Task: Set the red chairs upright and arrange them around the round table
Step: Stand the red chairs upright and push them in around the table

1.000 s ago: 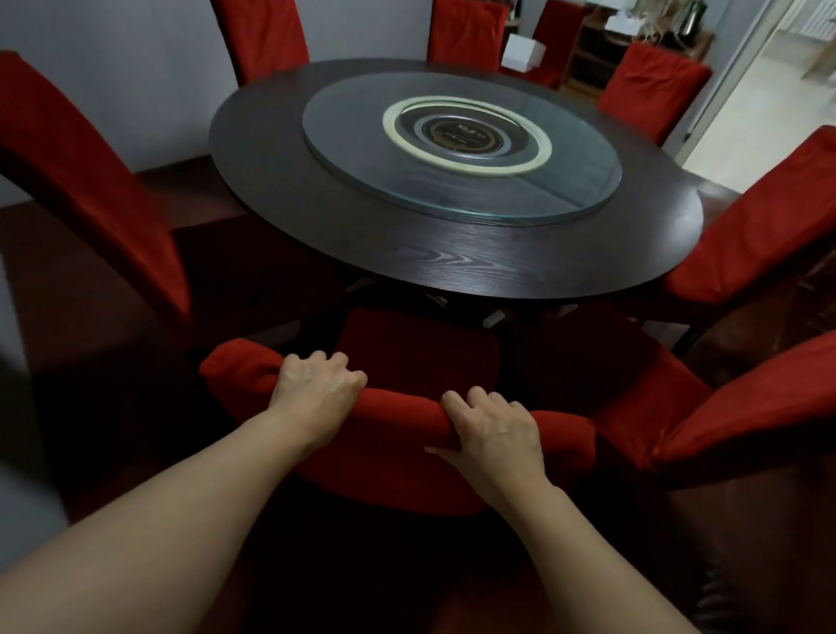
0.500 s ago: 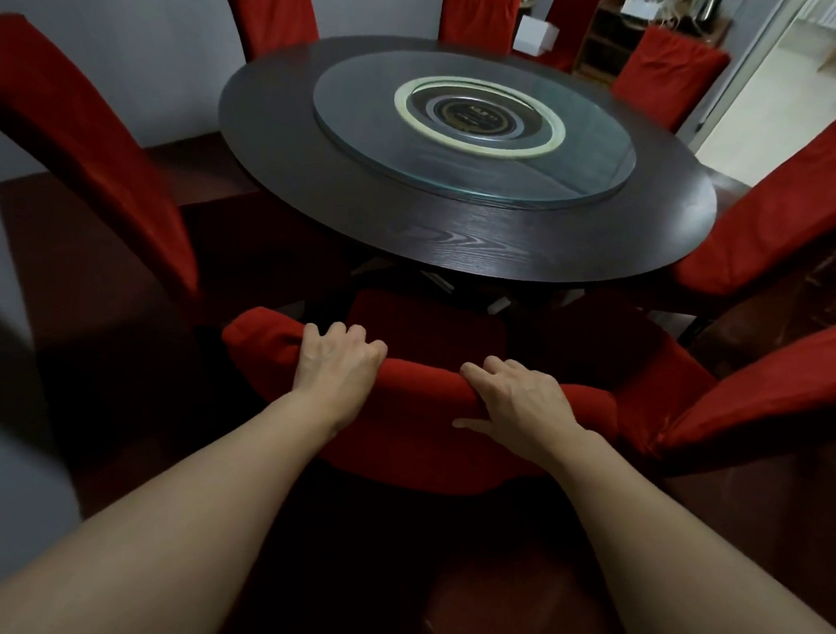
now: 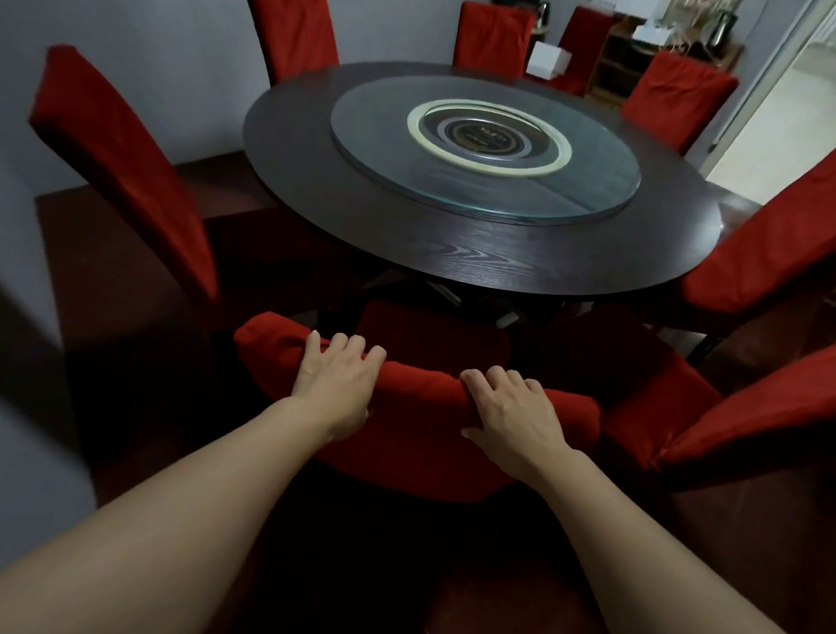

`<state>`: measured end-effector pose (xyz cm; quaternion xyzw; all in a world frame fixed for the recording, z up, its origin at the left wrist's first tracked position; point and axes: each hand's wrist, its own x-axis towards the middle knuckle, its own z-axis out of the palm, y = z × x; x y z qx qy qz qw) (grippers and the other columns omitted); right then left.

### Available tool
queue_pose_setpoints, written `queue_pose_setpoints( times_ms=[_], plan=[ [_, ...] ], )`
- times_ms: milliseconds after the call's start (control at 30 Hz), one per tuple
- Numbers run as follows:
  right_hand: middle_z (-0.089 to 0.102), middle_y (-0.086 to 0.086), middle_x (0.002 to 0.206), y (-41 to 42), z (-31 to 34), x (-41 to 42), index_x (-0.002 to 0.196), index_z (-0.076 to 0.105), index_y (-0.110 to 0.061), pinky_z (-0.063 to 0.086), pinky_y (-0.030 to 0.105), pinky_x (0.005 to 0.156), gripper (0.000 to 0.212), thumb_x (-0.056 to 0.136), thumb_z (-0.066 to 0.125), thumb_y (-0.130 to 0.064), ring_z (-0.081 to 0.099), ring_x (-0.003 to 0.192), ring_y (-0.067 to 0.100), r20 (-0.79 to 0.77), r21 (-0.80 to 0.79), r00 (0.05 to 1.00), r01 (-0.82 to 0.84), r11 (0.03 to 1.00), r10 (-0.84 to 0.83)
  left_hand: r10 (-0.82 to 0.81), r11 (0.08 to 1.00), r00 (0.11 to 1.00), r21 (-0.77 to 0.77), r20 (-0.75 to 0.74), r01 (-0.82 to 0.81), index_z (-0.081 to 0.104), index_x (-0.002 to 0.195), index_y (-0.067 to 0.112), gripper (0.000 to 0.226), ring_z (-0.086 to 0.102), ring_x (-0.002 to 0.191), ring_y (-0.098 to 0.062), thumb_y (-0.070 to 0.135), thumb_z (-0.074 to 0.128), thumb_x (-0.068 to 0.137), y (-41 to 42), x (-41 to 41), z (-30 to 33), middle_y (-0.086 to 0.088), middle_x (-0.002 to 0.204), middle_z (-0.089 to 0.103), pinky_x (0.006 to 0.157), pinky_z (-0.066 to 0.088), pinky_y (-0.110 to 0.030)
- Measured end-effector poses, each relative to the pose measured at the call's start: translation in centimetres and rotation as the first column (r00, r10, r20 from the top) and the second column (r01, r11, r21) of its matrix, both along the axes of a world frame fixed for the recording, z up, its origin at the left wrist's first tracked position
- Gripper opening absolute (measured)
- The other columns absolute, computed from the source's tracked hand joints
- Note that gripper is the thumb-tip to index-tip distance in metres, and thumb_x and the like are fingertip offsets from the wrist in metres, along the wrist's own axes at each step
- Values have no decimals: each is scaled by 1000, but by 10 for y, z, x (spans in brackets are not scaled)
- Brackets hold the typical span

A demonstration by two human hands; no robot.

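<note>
Neighbour chairs [image 3: 134, 173] [image 3: 765, 415] flank the held chair [image 3: 418, 430] closely — table edge [image 3: 459, 265] blocks ahead

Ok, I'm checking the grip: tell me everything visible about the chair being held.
The near chair has a red fabric cover. It stands upright, facing the round table, its seat partly under the edge. The left hand and right hand curl over the padded top of its backrest. Its legs are hidden.

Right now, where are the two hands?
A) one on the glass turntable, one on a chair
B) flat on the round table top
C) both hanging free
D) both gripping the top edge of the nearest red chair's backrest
D: the left hand and the right hand both curl over the top edge of the nearest red chair, short of the round table.
</note>
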<state>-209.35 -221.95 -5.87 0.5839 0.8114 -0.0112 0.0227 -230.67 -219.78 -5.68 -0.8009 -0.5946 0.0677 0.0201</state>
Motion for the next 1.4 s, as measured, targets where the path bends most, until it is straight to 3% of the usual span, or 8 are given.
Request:
queue_pose_setpoints(
  times_ms=[200, 433, 733, 1200, 1400],
  plan=[
    [37, 7, 141, -15, 15, 2, 147, 19, -24, 27, 38, 110, 77, 86, 62, -43, 37, 129, 24, -41, -59, 999, 21, 998, -24, 5, 997, 997, -72, 77, 1, 25, 143, 24, 79, 27, 136, -25, 52, 64, 81, -13, 8, 15, -4, 144, 33, 112, 21, -49],
    [31, 8, 145, -43, 42, 16, 147, 20, -25, 31, 36, 106, 74, 88, 63, -37, 34, 131, 23, -83, -52, 993, 79, 996, -83, -3, 993, 981, -116, 192, 26, 25, 145, 24, 82, 23, 139, -21, 51, 66, 79, -22, 31, 44, 1, 148, 31, 114, 16, -50],
    [30, 8, 144, -89, 68, 68, 147, 20, -24, 40, 34, 95, 73, 88, 63, -33, 41, 122, 24, -107, -44, 960, 256, 966, -260, -160, 977, 973, -115, 164, 180, 23, 146, 25, 82, 23, 139, -21, 51, 65, 80, -37, 83, 62, 1, 148, 32, 113, 17, -47],
    [29, 6, 143, -157, 96, 248, 148, 18, -26, 47, 34, 92, 73, 90, 61, -35, 47, 118, 22, -148, -26, 897, 418, 908, -417, -332, 933, 929, -90, 163, 349, 22, 146, 24, 82, 22, 140, -23, 50, 64, 81, -85, 277, 94, -1, 148, 32, 114, 15, -49],
    [28, 6, 145, -169, 93, 320, 149, 16, -24, 43, 36, 100, 76, 89, 62, -37, 42, 125, 22, -152, -25, 878, 456, 890, -454, -373, 913, 912, -106, 171, 394, 22, 147, 23, 83, 27, 137, -23, 51, 64, 81, -93, 355, 94, -1, 147, 34, 111, 20, -47]
  ],
)
